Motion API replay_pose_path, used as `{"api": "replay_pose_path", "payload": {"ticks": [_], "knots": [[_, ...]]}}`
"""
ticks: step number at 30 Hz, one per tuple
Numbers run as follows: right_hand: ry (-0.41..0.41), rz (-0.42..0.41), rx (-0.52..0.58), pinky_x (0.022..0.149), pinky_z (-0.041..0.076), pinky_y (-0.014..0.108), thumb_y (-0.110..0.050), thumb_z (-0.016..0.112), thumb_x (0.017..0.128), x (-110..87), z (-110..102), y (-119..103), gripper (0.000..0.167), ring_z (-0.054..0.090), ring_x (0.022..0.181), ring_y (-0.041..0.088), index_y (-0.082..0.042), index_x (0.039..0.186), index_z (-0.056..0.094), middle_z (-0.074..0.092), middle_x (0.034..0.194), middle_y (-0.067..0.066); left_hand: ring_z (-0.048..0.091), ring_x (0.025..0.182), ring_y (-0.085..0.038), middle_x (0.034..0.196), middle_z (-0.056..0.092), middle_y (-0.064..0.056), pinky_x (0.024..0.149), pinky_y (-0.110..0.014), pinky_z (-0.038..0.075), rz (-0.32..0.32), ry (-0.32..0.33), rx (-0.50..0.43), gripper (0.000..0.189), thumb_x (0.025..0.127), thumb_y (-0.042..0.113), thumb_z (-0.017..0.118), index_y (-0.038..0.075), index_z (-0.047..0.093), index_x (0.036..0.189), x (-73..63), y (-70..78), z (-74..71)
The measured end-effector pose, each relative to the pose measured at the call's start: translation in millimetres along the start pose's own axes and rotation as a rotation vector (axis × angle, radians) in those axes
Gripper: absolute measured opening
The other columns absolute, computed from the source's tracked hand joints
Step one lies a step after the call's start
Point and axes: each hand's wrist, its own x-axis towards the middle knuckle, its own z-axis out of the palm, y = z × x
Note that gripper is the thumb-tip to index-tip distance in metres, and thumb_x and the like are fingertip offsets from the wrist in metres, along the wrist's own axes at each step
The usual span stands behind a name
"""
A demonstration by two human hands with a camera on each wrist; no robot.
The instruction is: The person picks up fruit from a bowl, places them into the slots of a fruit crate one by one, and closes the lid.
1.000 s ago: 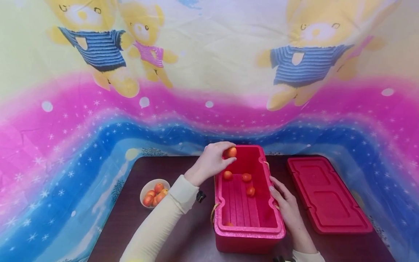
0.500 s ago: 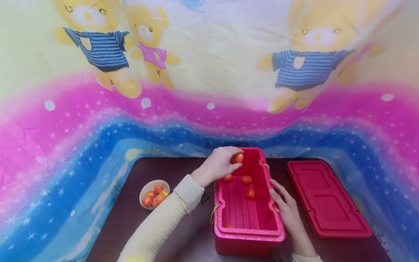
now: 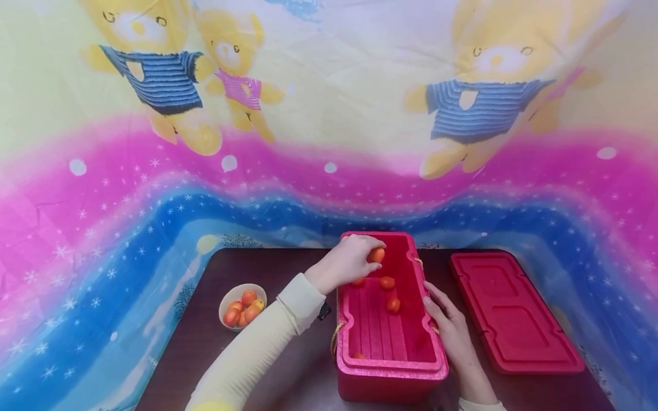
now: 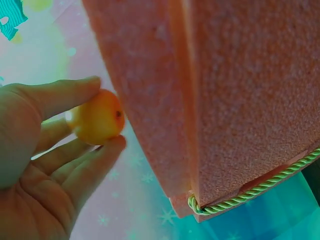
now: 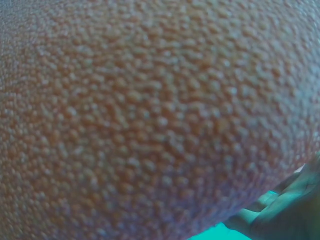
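Observation:
A deep red foam box [image 3: 393,365] with rope handles stands uncovered on the table. My left hand [image 3: 349,260] is over its far left part, pinching a small round orange-red fruit [image 3: 377,254] between thumb and fingers. In the left wrist view that fruit [image 4: 100,118] shows a dark spot at one end, with the box wall [image 4: 250,90] beyond it. Several similar fruits [image 3: 393,305] lie on the box floor, one partly hidden by my left hand. My right hand [image 3: 452,322] rests against the box's right outer side, fingers extended; the right wrist view is mostly filled by the textured wall [image 5: 150,110].
A small pale bowl [image 3: 224,297] holding several of the same fruits stands on the left of the dark table [image 3: 197,359]. The red lid [image 3: 519,314] lies flat on the right. A patterned cloth [image 3: 329,194] hangs behind the table.
My left hand has moved a little right and lower over the box, carrying the fruit inward from the far left rim. My right hand stays at the box's side.

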Motion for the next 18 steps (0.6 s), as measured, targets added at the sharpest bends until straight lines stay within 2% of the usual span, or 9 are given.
{"api": "replay_pose_path", "payload": {"ticks": [4, 10, 18], "knots": [[-0.003, -0.004, -0.001, 0.08, 0.061, 0.032, -0.04, 0.055, 0.104, -0.2, -0.2, 0.2, 0.055, 0.064, 0.105, 0.003, -0.031, 0.156, 0.039, 0.045, 0.15, 0.009, 0.062, 0.088, -0.009, 0.104, 0.069, 0.0, 0.083, -0.021, 0.056, -0.017, -0.07, -0.012, 0.046, 0.086, 0.022, 0.082, 0.01, 0.068, 0.128, 0.9, 0.0, 2.2], [-0.014, 0.002, 0.003, 0.081, 0.06, 0.032, -0.04, 0.055, 0.104, -0.1, -0.6, 0.2, 0.056, 0.063, 0.106, 0.002, -0.032, 0.156, 0.038, 0.044, 0.152, 0.009, 0.063, 0.088, -0.009, 0.108, 0.071, -0.001, 0.083, -0.022, 0.057, -0.03, -0.155, 0.014, 0.051, 0.085, 0.023, 0.083, 0.012, 0.067, 0.132, 1.1, 0.8, 4.0], [-0.017, 0.016, 0.011, 0.082, 0.061, 0.035, -0.041, 0.056, 0.103, 0.3, -0.2, -0.5, 0.057, 0.064, 0.106, 0.003, -0.033, 0.156, 0.037, 0.044, 0.154, 0.009, 0.065, 0.093, -0.011, 0.111, 0.071, 0.0, 0.083, -0.023, 0.057, -0.047, -0.192, 0.011, 0.053, 0.082, 0.023, 0.085, 0.013, 0.068, 0.132, 1.6, 3.7, 4.7]]}}
